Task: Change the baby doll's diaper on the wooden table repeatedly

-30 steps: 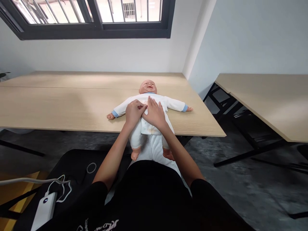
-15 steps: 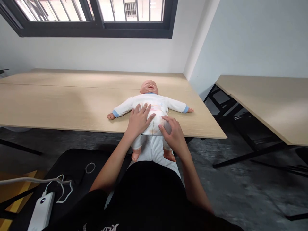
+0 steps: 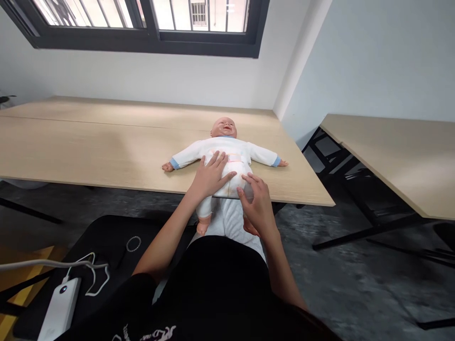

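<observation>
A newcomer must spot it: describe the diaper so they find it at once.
Below the window, find the pale wooden table, then the doll lying face up at its front edge. The diaper on its hips shows between left hand and right hand. Unlike the blue-cuffed white top above, it bears a pinkish band at its waist.

The doll (image 3: 227, 144) lies on the desk (image 3: 110, 147). The desk has a table (image 3: 398, 156) to its right, a window (image 3: 152, 28) behind.
</observation>
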Available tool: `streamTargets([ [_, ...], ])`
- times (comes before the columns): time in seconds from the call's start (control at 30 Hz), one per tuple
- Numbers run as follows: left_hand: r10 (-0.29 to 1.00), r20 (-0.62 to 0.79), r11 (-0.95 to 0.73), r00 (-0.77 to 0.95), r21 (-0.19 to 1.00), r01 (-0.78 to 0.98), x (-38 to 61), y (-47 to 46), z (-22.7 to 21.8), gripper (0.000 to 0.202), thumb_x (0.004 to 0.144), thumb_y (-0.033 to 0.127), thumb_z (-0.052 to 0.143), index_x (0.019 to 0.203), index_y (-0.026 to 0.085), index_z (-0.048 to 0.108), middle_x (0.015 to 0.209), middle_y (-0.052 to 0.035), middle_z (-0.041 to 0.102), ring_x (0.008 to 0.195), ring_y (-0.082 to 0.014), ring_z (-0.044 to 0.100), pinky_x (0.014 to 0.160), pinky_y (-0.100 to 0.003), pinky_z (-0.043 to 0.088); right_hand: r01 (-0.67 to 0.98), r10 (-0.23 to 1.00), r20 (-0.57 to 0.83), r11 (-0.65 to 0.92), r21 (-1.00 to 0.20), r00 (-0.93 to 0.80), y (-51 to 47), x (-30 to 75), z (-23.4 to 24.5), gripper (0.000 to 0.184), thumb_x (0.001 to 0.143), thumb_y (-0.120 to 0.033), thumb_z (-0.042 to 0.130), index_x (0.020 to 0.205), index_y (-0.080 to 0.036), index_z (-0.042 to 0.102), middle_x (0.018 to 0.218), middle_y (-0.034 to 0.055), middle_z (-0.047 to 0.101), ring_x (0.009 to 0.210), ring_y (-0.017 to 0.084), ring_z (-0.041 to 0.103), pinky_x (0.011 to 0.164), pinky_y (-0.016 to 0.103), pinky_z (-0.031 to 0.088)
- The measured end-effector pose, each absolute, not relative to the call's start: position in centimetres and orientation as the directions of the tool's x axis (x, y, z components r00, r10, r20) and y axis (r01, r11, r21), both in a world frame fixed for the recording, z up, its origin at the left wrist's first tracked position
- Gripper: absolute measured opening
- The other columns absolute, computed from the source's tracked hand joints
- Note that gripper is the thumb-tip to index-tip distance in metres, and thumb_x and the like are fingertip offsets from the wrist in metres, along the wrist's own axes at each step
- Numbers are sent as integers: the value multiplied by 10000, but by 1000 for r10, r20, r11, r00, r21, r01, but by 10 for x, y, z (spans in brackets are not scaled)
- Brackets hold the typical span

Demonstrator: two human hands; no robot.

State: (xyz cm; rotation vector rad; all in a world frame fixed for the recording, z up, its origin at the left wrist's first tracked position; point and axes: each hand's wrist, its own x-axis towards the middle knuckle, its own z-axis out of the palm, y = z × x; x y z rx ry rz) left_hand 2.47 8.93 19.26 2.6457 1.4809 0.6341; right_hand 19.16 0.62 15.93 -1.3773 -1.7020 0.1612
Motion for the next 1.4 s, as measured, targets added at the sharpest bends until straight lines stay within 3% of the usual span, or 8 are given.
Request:
streamTargets([
  [0.13,815,343,-559,467,251,790,31,86,192,602,1014,489,408,1503,139,416,1563,-184,418,1513,-277,317,1243,-535,198,723,836,549,367,-586,21,5,192,159,435,984,-416,472,1330,-176,581,1375,148,557,1325,287,477,1128,518,404],
  [0.3,806,398,-582,438,402,706,26,91,190,570,1001,469,452,1479,160,410,1539,-166,465,1488,-267,364,1241,-487,229,726,826,564,378,-574,16,4,193,160,421,986,-410,468,1317,-175,579,1369,145,562,1318,285,482,1119,512,410],
  [0.37,796,492,-588,352,487,646,18,85,186,509,996,459,472,1422,179,454,1504,-147,509,1446,-253,426,1216,-451,294,728,815,577,362,-581,55,2,193,159,375,985,-403,477,1251,-172,606,1330,145,583,1277,280,513,1108,500,419],
  [0.5,768,635,-529,78,562,636,3,59,171,309,945,456,583,1113,197,594,1202,-122,658,1219,-267,583,1082,-434,440,770,801,575,258,-583,167,0,190,155,285,977,-397,488,1055,-170,643,1253,160,613,1216,302,542,1078,528,425],
  [0.73,835,540,-476,104,615,629,-2,36,152,145,891,349,675,831,219,649,1448,-100,528,1368,-294,468,1160,-499,388,760,796,577,260,-596,181,5,187,149,268,988,-318,431,1044,-166,644,1316,168,583,1295,296,486,1102,527,406],
  [1.0,881,471,-448,51,795,410,-7,45,151,152,876,339,684,794,210,692,1411,-99,572,1354,-275,518,1170,-490,392,717,796,587,324,-617,146,15,191,145,226,977,-358,500,964,-180,638,1347,157,567,1302,288,491,1100,503,418],
  [1.2,886,463,-443,12,839,316,-8,48,150,190,875,379,689,785,211,692,1352,-97,604,1331,-265,536,1158,-471,405,700,772,596,300,-648,221,22,185,144,226,971,-371,528,870,-189,616,1297,149,597,1248,285,532,1095,505,415],
  [1.4,888,452,-455,81,842,291,-14,50,150,192,831,395,740,783,211,717,1382,-98,585,1355,-272,510,1197,-479,349,594,813,552,357,-721,182,25,196,141,273,1003,-356,445,974,-195,663,1321,136,582,1297,257,506,1135,486,388],
])
